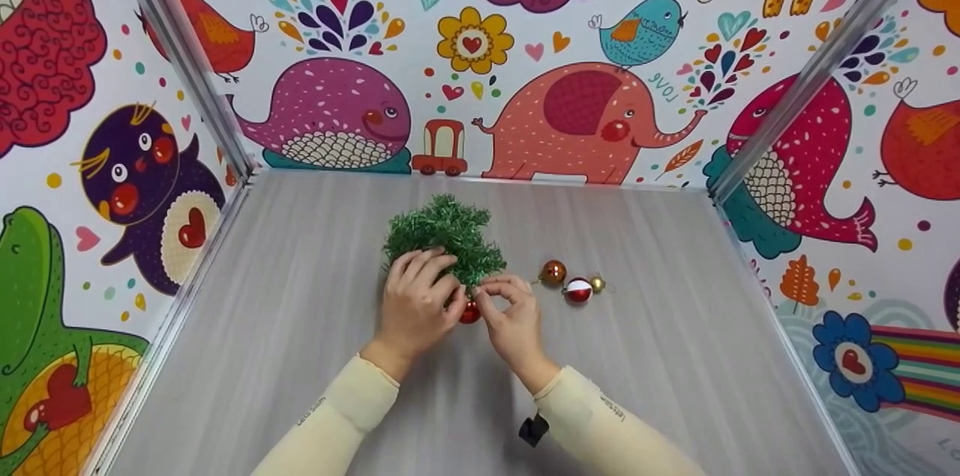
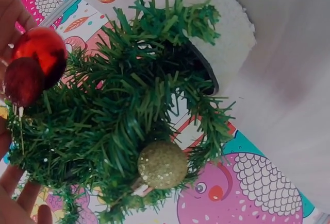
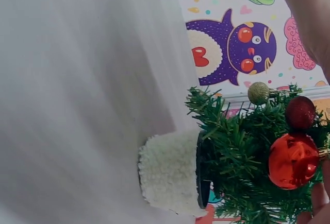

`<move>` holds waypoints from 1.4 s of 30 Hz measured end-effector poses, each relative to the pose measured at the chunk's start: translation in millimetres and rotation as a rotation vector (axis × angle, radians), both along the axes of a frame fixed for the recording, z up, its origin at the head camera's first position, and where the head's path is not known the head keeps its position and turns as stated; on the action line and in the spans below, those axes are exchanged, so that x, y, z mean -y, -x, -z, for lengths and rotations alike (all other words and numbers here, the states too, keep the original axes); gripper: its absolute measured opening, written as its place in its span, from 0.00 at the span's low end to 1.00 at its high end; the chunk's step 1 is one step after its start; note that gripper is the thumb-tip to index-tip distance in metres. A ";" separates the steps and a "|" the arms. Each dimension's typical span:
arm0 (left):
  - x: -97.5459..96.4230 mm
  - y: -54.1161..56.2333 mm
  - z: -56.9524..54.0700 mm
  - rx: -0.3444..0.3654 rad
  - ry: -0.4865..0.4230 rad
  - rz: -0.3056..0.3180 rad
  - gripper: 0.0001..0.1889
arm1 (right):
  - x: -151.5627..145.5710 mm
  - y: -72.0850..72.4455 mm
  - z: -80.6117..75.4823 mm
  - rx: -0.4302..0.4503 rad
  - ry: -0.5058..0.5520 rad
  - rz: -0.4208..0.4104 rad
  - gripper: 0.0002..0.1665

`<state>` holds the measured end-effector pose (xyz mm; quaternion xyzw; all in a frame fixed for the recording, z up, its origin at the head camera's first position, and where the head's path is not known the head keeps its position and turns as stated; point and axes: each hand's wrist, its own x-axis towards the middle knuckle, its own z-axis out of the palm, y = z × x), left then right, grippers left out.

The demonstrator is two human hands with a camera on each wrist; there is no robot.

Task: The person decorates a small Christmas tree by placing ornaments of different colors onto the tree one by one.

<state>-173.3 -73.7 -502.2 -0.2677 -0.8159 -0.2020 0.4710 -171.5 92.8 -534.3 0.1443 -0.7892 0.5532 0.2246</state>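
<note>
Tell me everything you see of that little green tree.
The tree has bristly, plastic-looking green branches above a fluffy white pot with a dark rim. It stands upright on the table. A glittery gold bauble, a dark red bauble and a shiny red bauble show against it; the left hand touches its branches.

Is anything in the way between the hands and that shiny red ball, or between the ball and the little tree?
Nothing visible does. The left hand and right hand are both right by the shiny red ball, which sits close to the green branches. A dark red ball is close beside it, not between.
</note>
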 end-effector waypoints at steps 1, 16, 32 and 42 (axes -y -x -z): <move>-0.2 0.2 -0.1 -0.004 -0.005 0.002 0.06 | 0.1 0.3 -0.7 0.008 0.016 -0.003 0.05; -2.3 1.9 4.5 -0.063 -0.004 -0.008 0.05 | 2.9 1.8 -0.9 0.044 -0.023 0.022 0.06; 0.0 0.7 4.2 -0.034 0.017 0.008 0.05 | 3.7 4.9 -0.1 0.040 -0.027 -0.001 0.07; 3.0 0.3 3.2 -0.025 0.063 -0.001 0.05 | 1.5 9.5 2.4 -0.025 -0.121 -0.024 0.05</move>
